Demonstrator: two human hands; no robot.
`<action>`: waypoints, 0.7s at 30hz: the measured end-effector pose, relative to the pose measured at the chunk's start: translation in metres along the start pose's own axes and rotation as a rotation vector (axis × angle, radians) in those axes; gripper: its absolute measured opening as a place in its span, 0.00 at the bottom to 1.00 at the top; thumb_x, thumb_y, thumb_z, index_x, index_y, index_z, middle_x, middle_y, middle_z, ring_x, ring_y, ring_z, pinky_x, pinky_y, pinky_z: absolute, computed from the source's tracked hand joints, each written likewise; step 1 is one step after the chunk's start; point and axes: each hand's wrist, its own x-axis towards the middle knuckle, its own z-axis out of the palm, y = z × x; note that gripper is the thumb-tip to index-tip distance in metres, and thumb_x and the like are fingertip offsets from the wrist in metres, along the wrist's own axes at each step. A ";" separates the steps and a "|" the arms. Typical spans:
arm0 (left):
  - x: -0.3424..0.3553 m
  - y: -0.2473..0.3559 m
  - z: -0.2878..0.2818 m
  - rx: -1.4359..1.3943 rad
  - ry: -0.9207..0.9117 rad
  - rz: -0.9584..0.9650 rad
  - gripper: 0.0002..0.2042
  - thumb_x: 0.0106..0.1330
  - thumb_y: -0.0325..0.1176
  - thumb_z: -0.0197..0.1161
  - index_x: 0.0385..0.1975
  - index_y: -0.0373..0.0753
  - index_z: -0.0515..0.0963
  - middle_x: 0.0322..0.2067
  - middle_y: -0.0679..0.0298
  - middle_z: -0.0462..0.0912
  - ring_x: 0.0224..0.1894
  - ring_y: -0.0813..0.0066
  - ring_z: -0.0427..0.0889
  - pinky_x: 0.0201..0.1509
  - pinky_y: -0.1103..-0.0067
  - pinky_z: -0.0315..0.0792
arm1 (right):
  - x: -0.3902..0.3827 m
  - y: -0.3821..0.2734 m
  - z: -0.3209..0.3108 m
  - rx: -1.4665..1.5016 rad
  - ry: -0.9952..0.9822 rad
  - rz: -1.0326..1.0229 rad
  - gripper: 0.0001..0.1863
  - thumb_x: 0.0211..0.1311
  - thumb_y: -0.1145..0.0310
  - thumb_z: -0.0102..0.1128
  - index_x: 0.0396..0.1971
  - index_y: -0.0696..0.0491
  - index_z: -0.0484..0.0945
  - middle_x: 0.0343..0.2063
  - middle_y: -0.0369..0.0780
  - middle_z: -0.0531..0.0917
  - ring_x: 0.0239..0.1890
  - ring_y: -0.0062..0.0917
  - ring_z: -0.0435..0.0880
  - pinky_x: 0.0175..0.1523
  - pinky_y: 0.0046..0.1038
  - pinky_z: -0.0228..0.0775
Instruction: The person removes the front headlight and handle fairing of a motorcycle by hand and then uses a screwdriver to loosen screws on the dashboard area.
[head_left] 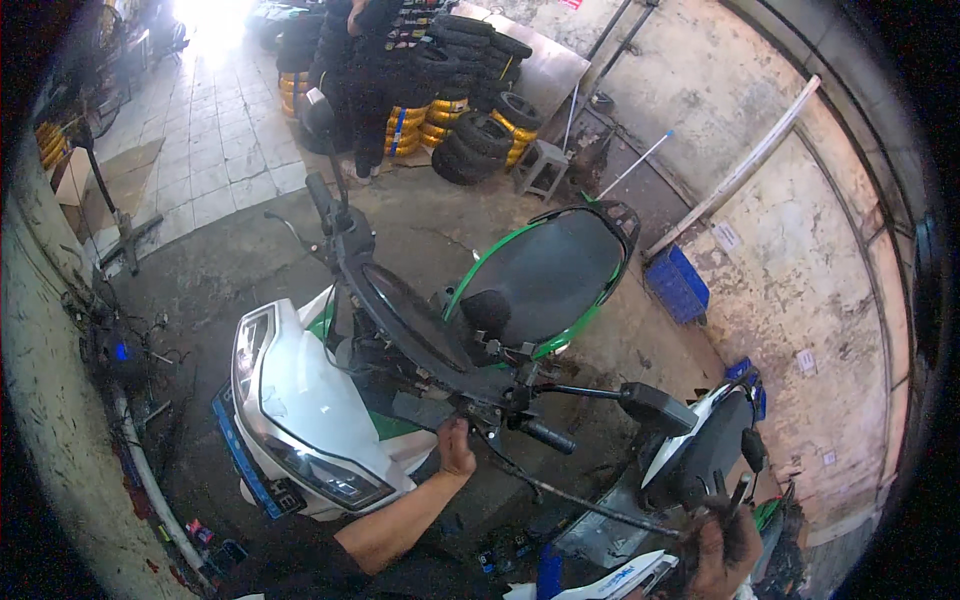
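Observation:
A white and green electric scooter (pixel 325 395) stands in front of me, its handlebar turned at an angle. By the handlebar's near side, my left hand (pixel 457 450) is closed, fingers curled at the dark parts beside the brake lever; what they grip is hidden. A black cable (pixel 600 514) stretches from there to the lower right. My right hand (pixel 715 550), darkened and slightly blurred, is closed around the cable's far end. A dark thin tip (pixel 740 490) shows above its fingers; I cannot tell what it belongs to.
A second scooter (pixel 705 450) stands close on the right. The first scooter's mirror (pixel 658 408) juts between them. A blue crate (pixel 677 284) is by the stained wall. Stacked tyres (pixel 470 145), a grey stool (pixel 543 167) and a standing person (pixel 355 70) are farther back.

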 end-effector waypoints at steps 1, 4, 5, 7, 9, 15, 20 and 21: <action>0.009 0.036 0.002 -0.073 -0.054 -0.113 0.15 0.66 0.39 0.45 0.26 0.33 0.70 0.27 0.56 0.74 0.27 0.62 0.70 0.32 0.69 0.63 | 0.005 -0.004 0.000 -0.018 0.009 0.016 0.07 0.64 0.72 0.55 0.32 0.62 0.75 0.21 0.34 0.75 0.21 0.14 0.68 0.26 0.17 0.58; 0.028 0.063 0.002 -0.207 -0.069 -0.213 0.19 0.65 0.44 0.46 0.20 0.34 0.66 0.20 0.62 0.68 0.23 0.69 0.63 0.28 0.70 0.58 | 0.019 -0.023 0.008 -0.082 -0.168 0.027 0.08 0.64 0.73 0.55 0.35 0.63 0.77 0.23 0.36 0.78 0.23 0.17 0.72 0.29 0.18 0.62; 0.028 0.064 0.004 -0.274 -0.063 -0.223 0.20 0.65 0.46 0.47 0.19 0.34 0.64 0.18 0.64 0.64 0.23 0.71 0.60 0.27 0.70 0.55 | 0.022 -0.030 0.016 -0.136 -0.171 -0.033 0.08 0.64 0.73 0.55 0.36 0.63 0.77 0.23 0.36 0.78 0.24 0.18 0.72 0.30 0.18 0.63; 0.023 0.061 0.002 -0.263 -0.030 -0.310 0.21 0.64 0.48 0.48 0.19 0.34 0.64 0.18 0.65 0.64 0.23 0.71 0.60 0.27 0.71 0.56 | 0.027 -0.032 0.026 -0.179 -0.194 -0.107 0.08 0.65 0.73 0.53 0.35 0.63 0.78 0.23 0.38 0.78 0.24 0.18 0.72 0.31 0.20 0.64; 0.020 0.052 0.002 -0.261 -0.005 -0.404 0.22 0.64 0.49 0.49 0.20 0.34 0.64 0.18 0.65 0.64 0.23 0.72 0.60 0.28 0.71 0.56 | 0.033 -0.033 0.025 -0.266 -0.249 -0.160 0.08 0.63 0.75 0.54 0.38 0.61 0.78 0.24 0.40 0.78 0.25 0.22 0.74 0.32 0.22 0.65; 0.014 0.042 0.013 -0.167 0.134 -0.290 0.24 0.63 0.52 0.49 0.19 0.34 0.63 0.18 0.65 0.64 0.22 0.70 0.58 0.27 0.70 0.54 | 0.040 -0.041 0.045 -0.332 -0.200 -0.257 0.11 0.53 0.71 0.59 0.36 0.59 0.78 0.25 0.46 0.81 0.27 0.33 0.81 0.34 0.30 0.70; 0.022 0.056 -0.004 -0.022 -0.046 -0.387 0.24 0.63 0.52 0.49 0.24 0.31 0.71 0.24 0.58 0.71 0.30 0.67 0.68 0.36 0.70 0.61 | 0.052 -0.032 0.054 -0.444 -0.212 -0.687 0.13 0.45 0.79 0.58 0.35 0.56 0.78 0.24 0.43 0.80 0.26 0.36 0.80 0.32 0.28 0.69; 0.021 0.051 -0.007 -0.019 -0.116 -0.436 0.24 0.63 0.51 0.49 0.26 0.30 0.72 0.25 0.57 0.72 0.32 0.67 0.69 0.38 0.70 0.62 | 0.052 -0.032 0.058 -0.454 -0.208 -0.684 0.13 0.45 0.79 0.58 0.35 0.56 0.78 0.24 0.43 0.80 0.26 0.36 0.80 0.32 0.28 0.69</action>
